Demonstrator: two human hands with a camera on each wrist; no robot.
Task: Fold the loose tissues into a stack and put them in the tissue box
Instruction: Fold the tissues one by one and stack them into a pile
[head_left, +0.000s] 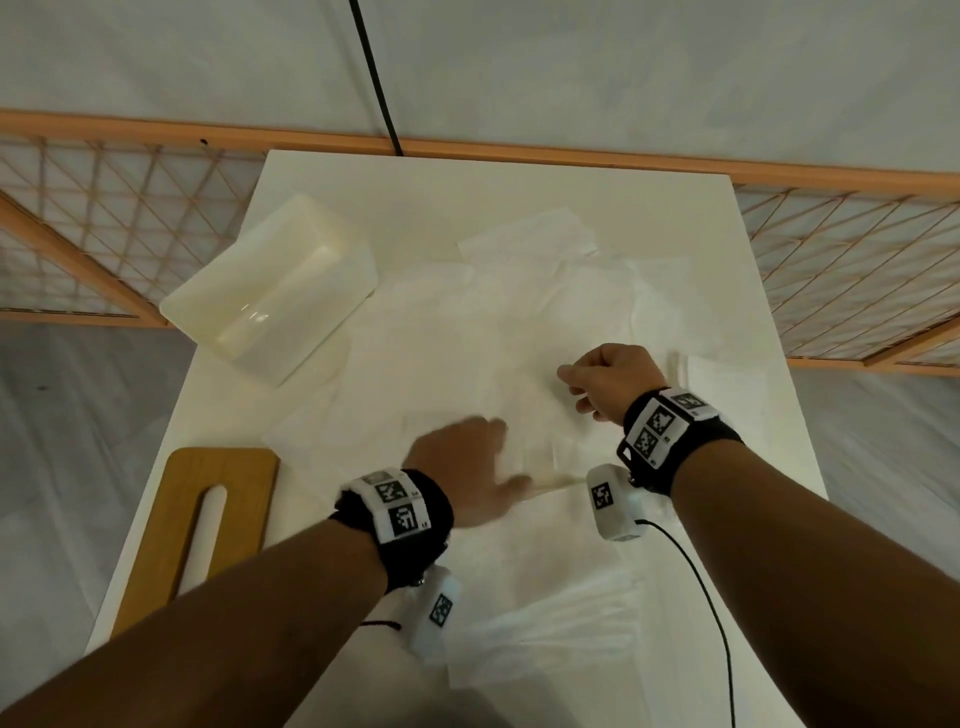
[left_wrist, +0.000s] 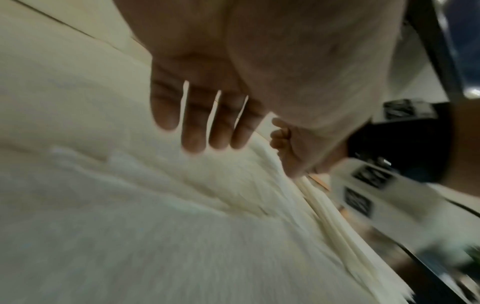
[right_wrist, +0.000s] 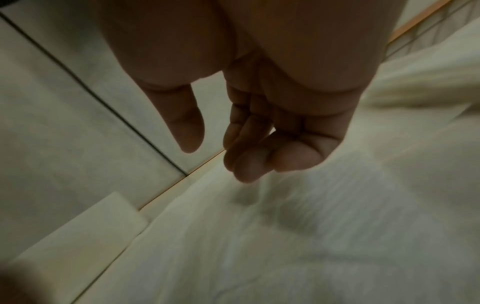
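Note:
Several loose white tissues (head_left: 467, 338) lie spread and overlapping across the middle of the white table (head_left: 753, 260). My left hand (head_left: 478, 457) is flat over them with straight fingers (left_wrist: 194, 133) and holds nothing; it is blurred. My right hand (head_left: 597, 379) hovers just above the tissues to the right. Its fingers (right_wrist: 246, 160) are loosely curled and nothing is between them and the thumb. A layered pile of folded tissues (head_left: 727, 379) lies right of that hand. The translucent white tissue box (head_left: 270, 291) lies at the back left, apart from both hands.
A wooden lid with a long slot (head_left: 208, 519) lies at the table's front left edge. More tissue (head_left: 545, 639) lies near the front edge. A wooden lattice rail (head_left: 130, 197) runs behind the table, and a black cable (head_left: 374, 78) comes down at the back.

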